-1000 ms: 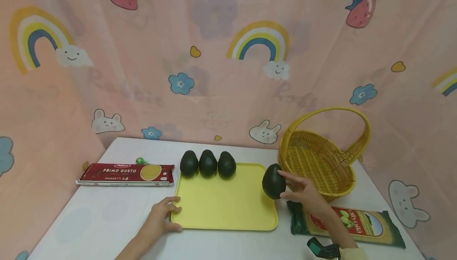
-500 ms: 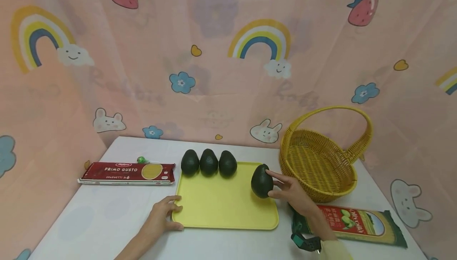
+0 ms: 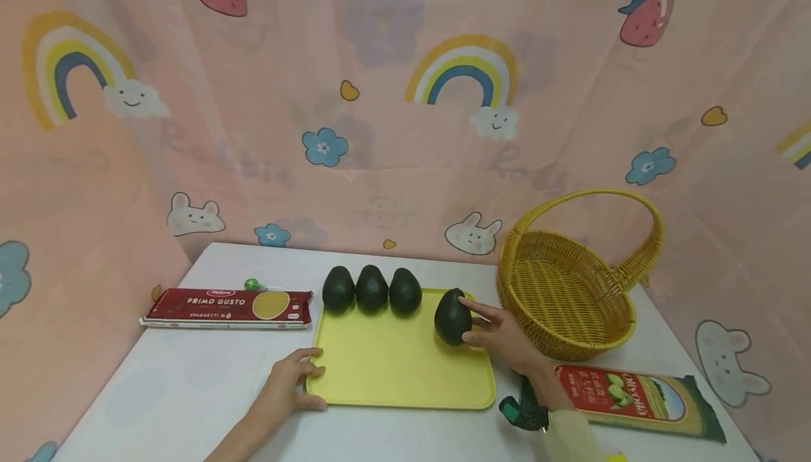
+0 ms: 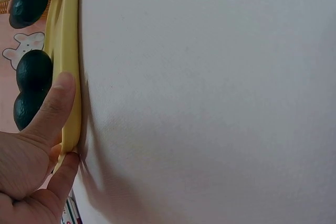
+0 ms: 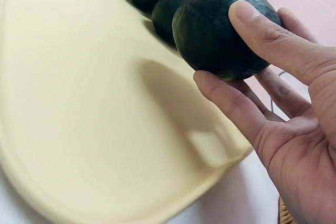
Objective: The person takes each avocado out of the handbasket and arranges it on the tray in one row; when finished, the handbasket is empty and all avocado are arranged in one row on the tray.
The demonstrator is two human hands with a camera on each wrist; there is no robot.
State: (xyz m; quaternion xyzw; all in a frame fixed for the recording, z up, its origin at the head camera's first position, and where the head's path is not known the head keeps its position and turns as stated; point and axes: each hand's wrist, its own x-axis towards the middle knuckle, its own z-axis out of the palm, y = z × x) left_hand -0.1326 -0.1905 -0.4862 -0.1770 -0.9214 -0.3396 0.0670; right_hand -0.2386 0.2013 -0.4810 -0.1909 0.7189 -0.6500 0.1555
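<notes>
A dark green avocado [image 3: 453,317] is held over the right part of the yellow tray [image 3: 399,377], gripped between the thumb and fingers of my right hand [image 3: 507,339]. In the right wrist view the avocado [image 5: 220,32] casts a shadow on the tray [image 5: 79,103] below. Three more avocados [image 3: 372,289] stand in a row along the tray's back left edge. My left hand [image 3: 281,391] holds the tray's front left corner, fingers at its left side and thumb at its front edge. In the left wrist view the thumb [image 4: 55,103] lies on the tray's rim [image 4: 71,51].
A yellow wicker basket [image 3: 570,293] with a tall handle stands behind the right hand. An Olivoila pasta bag [image 3: 640,398] lies at the right, partly under the right forearm. A red spaghetti pack [image 3: 228,307] lies at the left, with a green lollipop [image 3: 253,284] behind it.
My right hand has carried the avocado leftward from the tray's right edge to over the tray. The left hand stays at the tray's corner.
</notes>
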